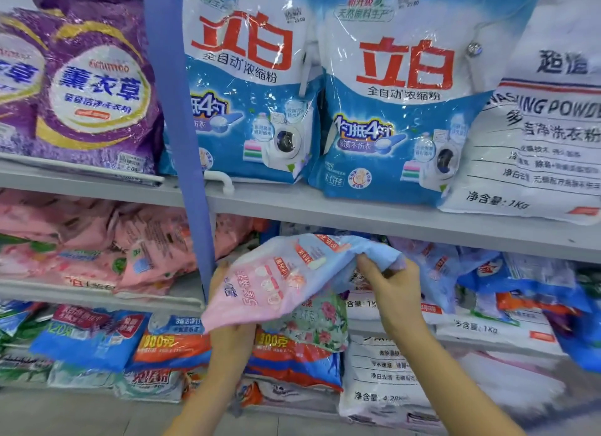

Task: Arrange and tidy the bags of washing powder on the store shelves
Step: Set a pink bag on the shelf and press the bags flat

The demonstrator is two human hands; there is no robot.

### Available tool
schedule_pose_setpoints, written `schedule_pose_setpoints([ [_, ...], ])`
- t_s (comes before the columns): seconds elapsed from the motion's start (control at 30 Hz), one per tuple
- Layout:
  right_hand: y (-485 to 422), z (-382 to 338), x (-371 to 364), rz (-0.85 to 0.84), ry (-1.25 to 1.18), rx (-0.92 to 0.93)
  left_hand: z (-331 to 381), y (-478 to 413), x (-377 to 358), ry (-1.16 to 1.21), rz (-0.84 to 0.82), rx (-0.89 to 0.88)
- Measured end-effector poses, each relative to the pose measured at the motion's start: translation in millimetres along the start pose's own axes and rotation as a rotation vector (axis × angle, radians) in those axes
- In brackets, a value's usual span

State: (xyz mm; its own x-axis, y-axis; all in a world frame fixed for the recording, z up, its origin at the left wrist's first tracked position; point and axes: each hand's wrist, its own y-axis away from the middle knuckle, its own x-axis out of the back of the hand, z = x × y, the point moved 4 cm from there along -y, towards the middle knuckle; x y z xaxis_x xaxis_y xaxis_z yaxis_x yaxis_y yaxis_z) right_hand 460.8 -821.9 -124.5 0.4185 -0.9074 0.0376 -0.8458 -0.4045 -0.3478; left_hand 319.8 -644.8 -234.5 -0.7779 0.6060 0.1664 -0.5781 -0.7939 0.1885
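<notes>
My left hand (232,334) gripped the soft pink-and-blue plastic washing-powder bag (279,279) from beneath. My right hand (390,282) pinched its crumpled far corner, keeping it level, I judged, to slide under the grey metal shelf (422,230) beyond.

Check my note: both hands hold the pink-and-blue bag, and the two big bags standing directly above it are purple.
One slip. The head view shows the left hand and right hand holding the pink-and-blue bag, but the two big bags directly above it are blue and white, not purple.
</notes>
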Motion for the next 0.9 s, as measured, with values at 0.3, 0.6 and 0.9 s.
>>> schedule_pose_setpoints([
  [0.3, -5.7, -14.0, 33.1, 0.326, -0.11, -0.095, 127.4, 3.5, 34.0, -0.205, 0.152, -0.762],
  [0.6, 12.9, -38.9, 60.9, 0.243, 0.093, -0.019, 246.6, 30.6, 24.9, -0.728, -0.108, -0.943],
  [0.9, -19.3, -166.5, -20.5, 0.013, 1.09, 0.809, 291.4, 58.6, -8.2, -1.326, -0.098, -1.212],
])
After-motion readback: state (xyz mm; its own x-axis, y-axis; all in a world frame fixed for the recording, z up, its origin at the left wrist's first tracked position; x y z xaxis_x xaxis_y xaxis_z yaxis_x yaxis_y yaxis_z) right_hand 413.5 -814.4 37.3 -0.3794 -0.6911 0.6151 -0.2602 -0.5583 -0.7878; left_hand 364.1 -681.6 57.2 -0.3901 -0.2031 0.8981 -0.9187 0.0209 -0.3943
